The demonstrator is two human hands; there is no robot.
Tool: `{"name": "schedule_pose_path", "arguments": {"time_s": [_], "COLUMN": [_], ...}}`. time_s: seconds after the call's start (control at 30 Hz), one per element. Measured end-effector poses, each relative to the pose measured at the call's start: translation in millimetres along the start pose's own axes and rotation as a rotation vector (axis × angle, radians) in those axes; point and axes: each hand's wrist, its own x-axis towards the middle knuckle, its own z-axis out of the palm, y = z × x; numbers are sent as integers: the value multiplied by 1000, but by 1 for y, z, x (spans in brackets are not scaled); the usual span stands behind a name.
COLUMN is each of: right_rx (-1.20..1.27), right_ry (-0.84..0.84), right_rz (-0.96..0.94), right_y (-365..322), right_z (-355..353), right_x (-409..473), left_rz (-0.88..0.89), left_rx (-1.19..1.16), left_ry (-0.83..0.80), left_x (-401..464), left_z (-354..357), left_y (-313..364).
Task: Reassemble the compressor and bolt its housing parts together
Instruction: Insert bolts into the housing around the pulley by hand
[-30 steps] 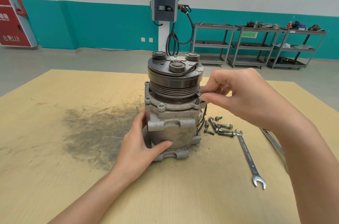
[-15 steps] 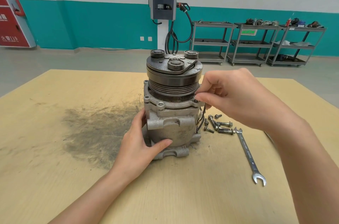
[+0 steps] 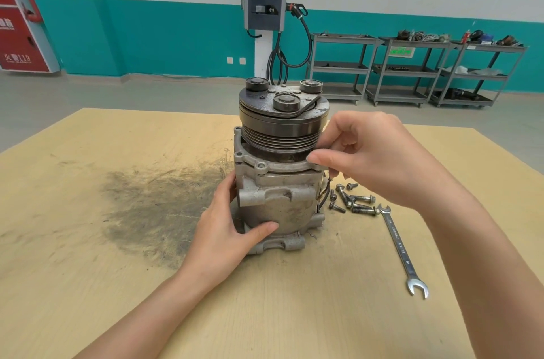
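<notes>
Centre frame on the table (image 3: 88, 285), left hand (image 3: 226, 229) grips the compressor (image 3: 278, 182) body while right hand (image 3: 374, 158) has lowered its pinched bolt, now hidden, onto the flange — threading begins, I'd say.

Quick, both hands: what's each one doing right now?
Left hand: fingers and thumb curled round the compressor body, steadying it.
Right hand: fingertips pinched together at the housing flange; whatever they hold is hidden.

Loose bolts (image 3: 353, 199) and a wrench (image 3: 401, 249) cluttered the counter (image 3: 88, 270) right of the compressor (image 3: 279, 182); its left lay open.
</notes>
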Motion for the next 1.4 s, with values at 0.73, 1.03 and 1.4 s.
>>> {"name": "schedule_pose_path", "arguments": {"time_s": [0.73,1.03,1.4], "right_rx": [-13,3,104], "right_ry": [26,4,-105], "right_rz": [75,77,74], "right_y": [1,1,3], "right_z": [2,5,-5], "right_x": [0,0,-1], "left_rz": [11,15,12], "left_rx": [15,23,31], "left_ry": [19,21,3], "left_x": [0,0,0], "left_z": [0,1,0], "left_y": [-1,-1,0]}}
